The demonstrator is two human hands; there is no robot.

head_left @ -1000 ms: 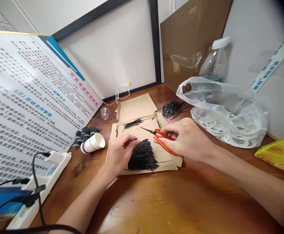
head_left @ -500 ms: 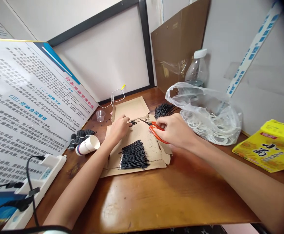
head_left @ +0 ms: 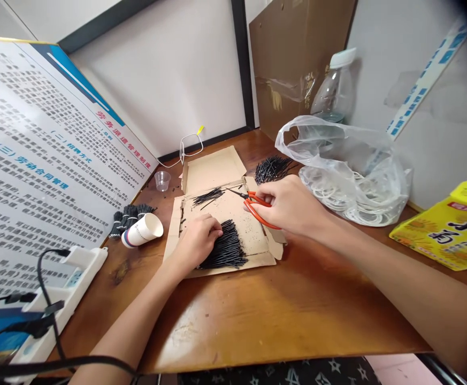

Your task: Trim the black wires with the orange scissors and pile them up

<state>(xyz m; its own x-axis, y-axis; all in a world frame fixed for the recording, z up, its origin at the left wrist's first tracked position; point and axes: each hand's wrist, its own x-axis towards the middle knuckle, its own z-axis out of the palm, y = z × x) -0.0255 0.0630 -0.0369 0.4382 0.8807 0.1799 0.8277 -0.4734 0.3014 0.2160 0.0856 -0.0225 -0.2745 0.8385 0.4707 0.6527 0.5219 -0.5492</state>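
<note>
My right hand (head_left: 283, 202) is closed around the orange-handled scissors (head_left: 259, 209), whose dark tips point left over the flattened cardboard (head_left: 249, 222). At the upper left edge of the large pile of black wire pieces (head_left: 229, 248) rests my left hand (head_left: 201, 235), its fingers curled together; whatever they pinch is hidden. A smaller loose group of black wires (head_left: 208, 197) lies higher on the cardboard, left of the scissor tips. Small dark bits are scattered over the cardboard. Another black wire heap (head_left: 273, 168) sits behind my right hand.
At the left are a tipped paper cup (head_left: 143, 230), bundled black wires (head_left: 131, 216), a small clear cup (head_left: 162, 181) and a power strip (head_left: 76, 289) with cables. To the right, a plastic bag (head_left: 353, 187) holds white cords, near a bottle (head_left: 333, 91) and a yellow packet (head_left: 445, 230).
My left hand has moved from the small wire group down to the large pile. The scissors stay in my right hand, near the same part of the cardboard. The camera view has shifted slightly.
</note>
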